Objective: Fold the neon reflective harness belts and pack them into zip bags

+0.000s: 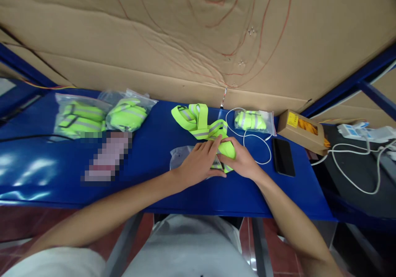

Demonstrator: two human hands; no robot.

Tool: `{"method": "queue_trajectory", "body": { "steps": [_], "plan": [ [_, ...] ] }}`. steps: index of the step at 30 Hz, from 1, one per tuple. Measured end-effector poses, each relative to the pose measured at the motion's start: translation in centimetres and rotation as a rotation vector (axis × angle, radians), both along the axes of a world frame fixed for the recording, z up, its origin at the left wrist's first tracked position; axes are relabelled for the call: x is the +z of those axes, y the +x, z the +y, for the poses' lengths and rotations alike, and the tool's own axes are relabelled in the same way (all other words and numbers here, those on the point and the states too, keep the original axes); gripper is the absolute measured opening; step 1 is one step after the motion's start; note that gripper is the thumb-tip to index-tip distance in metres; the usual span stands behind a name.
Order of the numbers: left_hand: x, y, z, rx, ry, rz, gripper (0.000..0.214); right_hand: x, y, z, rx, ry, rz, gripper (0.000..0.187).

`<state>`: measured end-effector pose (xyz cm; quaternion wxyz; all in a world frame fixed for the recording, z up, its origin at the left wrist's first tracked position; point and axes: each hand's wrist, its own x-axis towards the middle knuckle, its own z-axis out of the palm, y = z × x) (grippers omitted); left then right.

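Note:
At the middle of the blue table, both my hands meet on a neon-yellow reflective strap [229, 150] with silver stripes. My right hand [243, 160] grips the bunched part from the right, fingers bent around its edge. My left hand [199, 164] presses on the same bundle from the left, fingers over it and thumb below. Loose loops of the strap [202, 122] stretch away behind the hands. A clear plastic bag [177, 156] lies partly under my left hand, which hides much of it. What is between my palms cannot be fully seen.
Bagged reflective straps [82, 118] lie at the left, with another bag [128, 114] beside them. At the right are a smaller bagged strap [252, 120], a white cable [270, 155], a black phone [284, 157] and a cardboard box [301, 132]. Cardboard [154, 41] stands behind the table [148, 157].

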<state>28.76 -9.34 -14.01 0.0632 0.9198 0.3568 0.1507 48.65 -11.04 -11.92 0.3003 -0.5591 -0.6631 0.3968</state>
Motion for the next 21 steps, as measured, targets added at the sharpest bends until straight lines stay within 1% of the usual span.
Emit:
{"method": "queue_trajectory", "body": {
  "steps": [2,6,9,11,13,15,16,18,20,21],
  "plan": [
    [0.7,0.3,0.1,-0.026,0.015,0.025,0.129,-0.2,-0.1,0.0,-0.006,0.005,0.078,0.049],
    [1.5,-0.2,0.1,-0.056,0.117,0.087,0.127,-0.9,-0.2,0.2,-0.122,0.028,0.334,0.057],
    [1.5,-0.8,-0.1,-0.064,0.164,0.123,0.124,-1.2,-0.6,0.3,-0.153,0.037,0.38,0.049],
    [1.5,-0.9,-0.2,-0.072,0.131,0.115,0.121,-1.3,-1.0,0.1,-0.105,0.047,0.375,0.04],
    [1.7,-0.7,-0.4,-0.064,0.062,0.069,0.119,-1.2,-1.3,-0.1,-0.059,0.065,0.372,0.034],
    [2.0,-0.4,-0.4,-0.045,0.026,0.021,0.115,-1.0,-1.2,-0.2,-0.042,0.085,0.363,0.031],
    [2.0,-0.3,-0.3,-0.036,0.027,-0.001,0.113,-0.9,-1.0,-0.2,-0.021,0.085,0.359,0.032],
    [1.9,-0.4,-0.2,-0.023,0.024,-0.045,0.112,-0.6,0.0,-0.1,0.078,0.062,0.339,0.043],
    [1.6,-0.5,0.1,-0.02,-0.017,-0.096,0.113,-0.4,1.2,0.2,0.193,0.031,0.299,0.058],
    [1.4,-0.6,0.1,-0.019,-0.041,-0.12,0.114,-0.4,1.7,0.3,0.223,0.018,0.27,0.063]
  ]
}}
